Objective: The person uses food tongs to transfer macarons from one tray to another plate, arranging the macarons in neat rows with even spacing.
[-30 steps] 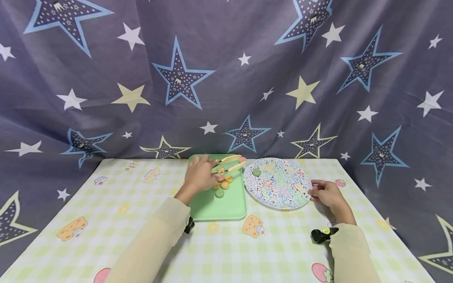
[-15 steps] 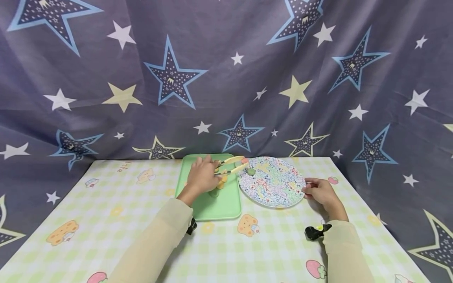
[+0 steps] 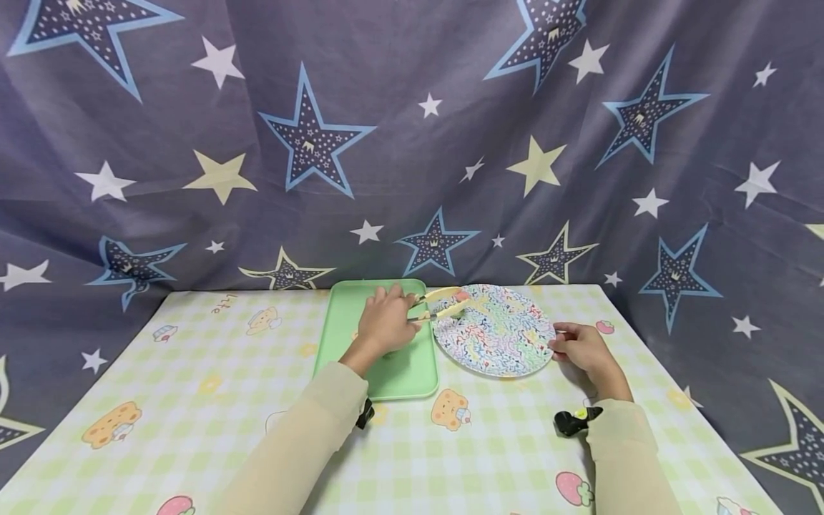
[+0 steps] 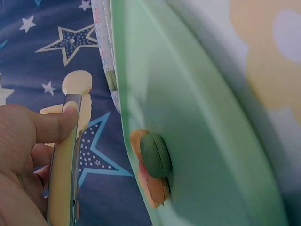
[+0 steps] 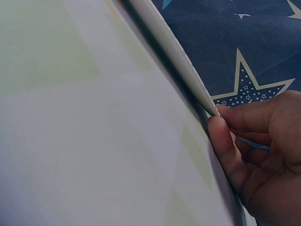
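Observation:
Over the green tray (image 3: 405, 379), my left hand (image 3: 388, 323) grips a pair of tongs (image 3: 454, 309) with pale yellow tips. The tips pinch a pink macaron (image 3: 461, 295) above the left part of a round, colour-speckled plate (image 3: 502, 343). A green macaron (image 4: 111, 80) on that plate is largely covered by the tongs in the head view. Inside the tray, the left wrist view shows a green macaron (image 4: 155, 155) against orange ones (image 4: 159, 189); my left hand hides most of them in the head view. My right hand (image 3: 589, 354) pinches the plate's right rim between thumb and fingers.
A checked tablecloth (image 3: 502, 458) with cartoon prints covers the table. The tray and plate stand side by side near its back edge. Right behind them hangs a dark curtain (image 3: 386, 172) with stars.
My left hand has carried the tongs and pink macaron rightward, from over the tray to over the plate's left side. The right hand stays on the rim. The head view has shifted slightly.

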A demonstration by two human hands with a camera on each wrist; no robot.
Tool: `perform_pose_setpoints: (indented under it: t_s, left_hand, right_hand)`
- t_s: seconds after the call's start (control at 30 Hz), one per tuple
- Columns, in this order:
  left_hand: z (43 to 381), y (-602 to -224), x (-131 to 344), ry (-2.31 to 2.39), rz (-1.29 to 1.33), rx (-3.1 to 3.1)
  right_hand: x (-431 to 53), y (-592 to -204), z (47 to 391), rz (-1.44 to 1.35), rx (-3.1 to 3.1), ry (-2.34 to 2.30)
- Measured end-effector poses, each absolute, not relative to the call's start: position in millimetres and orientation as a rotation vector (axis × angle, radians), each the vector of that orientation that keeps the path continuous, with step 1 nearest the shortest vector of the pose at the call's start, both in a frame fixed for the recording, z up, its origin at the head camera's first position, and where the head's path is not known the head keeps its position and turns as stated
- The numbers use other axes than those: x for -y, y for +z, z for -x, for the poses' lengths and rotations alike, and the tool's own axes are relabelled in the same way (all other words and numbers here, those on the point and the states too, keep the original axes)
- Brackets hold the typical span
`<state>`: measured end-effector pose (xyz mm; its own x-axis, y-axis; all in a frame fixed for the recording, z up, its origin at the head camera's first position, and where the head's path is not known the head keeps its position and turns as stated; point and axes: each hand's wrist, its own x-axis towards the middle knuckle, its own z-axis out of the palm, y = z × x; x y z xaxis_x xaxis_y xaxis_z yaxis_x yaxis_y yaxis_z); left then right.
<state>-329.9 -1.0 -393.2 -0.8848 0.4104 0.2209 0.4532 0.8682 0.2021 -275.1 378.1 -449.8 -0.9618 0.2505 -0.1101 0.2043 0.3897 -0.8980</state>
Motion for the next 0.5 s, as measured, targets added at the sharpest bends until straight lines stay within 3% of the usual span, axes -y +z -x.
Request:
perform_pose_setpoints:
  t_s: [0.5]
  left_hand:
    - [326.4, -398.4, -20.9, -0.289, 0.700, 2.876]
  right_hand:
    - [-375.9, -449.2, 275.0, 0.422, 2.590, 1.652]
